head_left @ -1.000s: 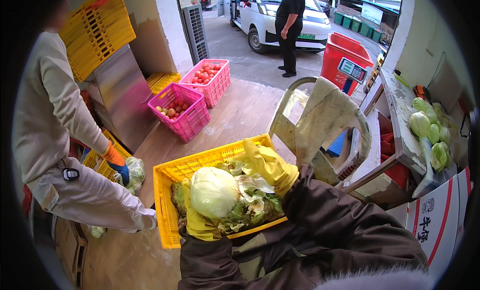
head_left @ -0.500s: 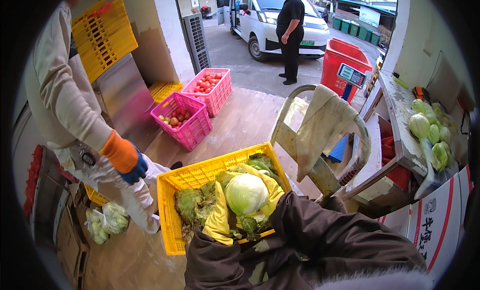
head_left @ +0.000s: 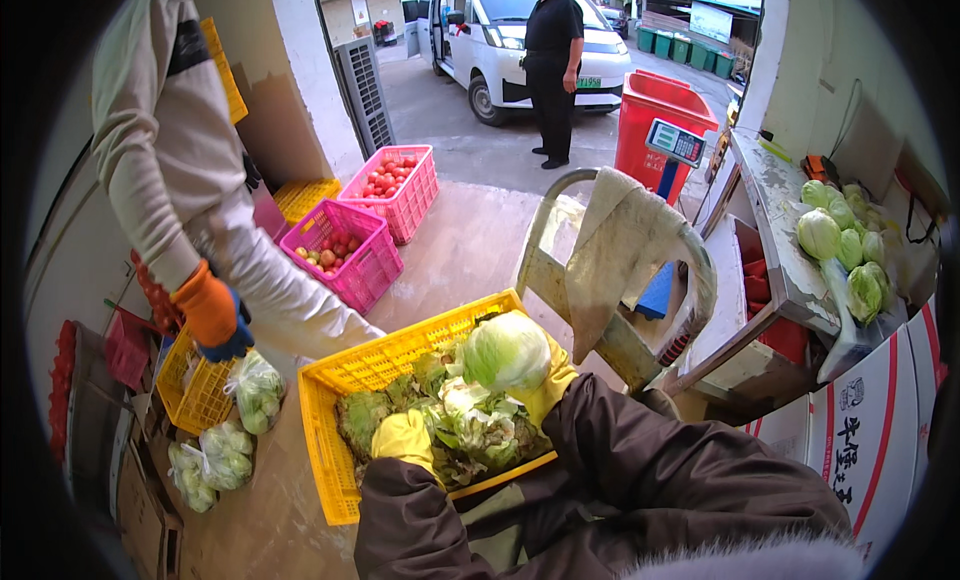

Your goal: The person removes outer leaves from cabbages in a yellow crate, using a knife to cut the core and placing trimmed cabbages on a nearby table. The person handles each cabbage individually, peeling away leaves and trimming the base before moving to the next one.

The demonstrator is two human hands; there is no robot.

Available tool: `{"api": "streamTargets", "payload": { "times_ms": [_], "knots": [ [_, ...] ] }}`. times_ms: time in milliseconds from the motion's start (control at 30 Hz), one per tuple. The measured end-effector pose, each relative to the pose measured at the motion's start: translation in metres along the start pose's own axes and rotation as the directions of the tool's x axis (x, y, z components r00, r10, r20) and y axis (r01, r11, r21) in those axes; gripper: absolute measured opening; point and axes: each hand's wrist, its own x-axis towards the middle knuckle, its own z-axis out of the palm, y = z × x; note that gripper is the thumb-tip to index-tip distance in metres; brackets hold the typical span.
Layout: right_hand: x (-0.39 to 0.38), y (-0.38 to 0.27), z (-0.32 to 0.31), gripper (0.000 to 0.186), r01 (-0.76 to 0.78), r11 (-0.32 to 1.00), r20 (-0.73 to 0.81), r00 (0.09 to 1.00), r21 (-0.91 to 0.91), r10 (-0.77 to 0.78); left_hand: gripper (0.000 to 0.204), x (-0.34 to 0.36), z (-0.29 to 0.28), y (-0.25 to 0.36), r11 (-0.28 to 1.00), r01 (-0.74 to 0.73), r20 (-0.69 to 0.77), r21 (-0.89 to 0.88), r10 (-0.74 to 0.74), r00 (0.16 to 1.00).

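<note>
My right hand (head_left: pixel 548 385), in a yellow glove, grips a pale round lettuce head (head_left: pixel 503 352) at the right of a yellow crate (head_left: pixel 319 410). My left hand (head_left: pixel 402 440), also gloved in yellow, is curled among the loose, wilted leaves (head_left: pixel 460 430) at the crate's lower left; whatever its fingers hold is hidden. Torn green and browning leaves fill much of the crate under the head.
A person in orange-blue gloves (head_left: pixel 208 310) stands left beside bagged vegetables (head_left: pixel 255 390). Two pink tomato crates (head_left: pixel 370 270), a metal folding chair (head_left: pixel 545 250), a bench with cabbages (head_left: pixel 820 235) and white cartons (head_left: pixel 870 440) surround me. Someone in black (head_left: pixel 550 80) stands outside.
The lettuce head has shifted up and right in my right hand, apart from my left hand. The gloved co-worker has moved forward, past the bags, toward the tomato crates.
</note>
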Motion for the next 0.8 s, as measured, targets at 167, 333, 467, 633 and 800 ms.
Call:
{"api": "streamTargets", "payload": {
  "times_ms": [167, 333, 467, 633, 800],
  "knots": [
    [0.0, -0.003, 0.029, 0.057, -0.162, 0.985, 0.076, 0.983, -0.063, 0.166, 0.058, -0.015, -0.009, 0.026, 0.801, -0.332, -0.228, -0.498, 0.249, 0.941],
    [-0.024, 0.018, 0.065, 0.048, -0.081, 0.899, -0.171, 0.985, -0.431, 0.006, 0.076, -0.043, -0.016, 0.054, -0.158, 0.109, 0.08, -0.981, 0.18, 0.98],
    [-0.03, 0.039, 0.076, 0.055, 0.092, 0.792, 0.053, 0.996, -0.604, -0.075, 0.071, -0.053, -0.02, 0.066, -0.281, 0.255, 0.152, -0.925, 0.343, 0.927],
    [-0.019, 0.028, 0.069, 0.052, 0.704, 0.099, 0.702, 0.71, -0.703, -0.055, 0.066, -0.057, -0.027, 0.059, -0.43, 0.306, 0.121, -0.85, 0.405, 0.906],
    [-0.036, 0.021, 0.081, 0.046, 0.672, -0.676, 0.937, 0.34, -0.301, -0.079, 0.067, -0.054, -0.028, 0.056, -0.489, 0.323, 0.092, -0.811, 0.439, 0.894]
  ]
}}
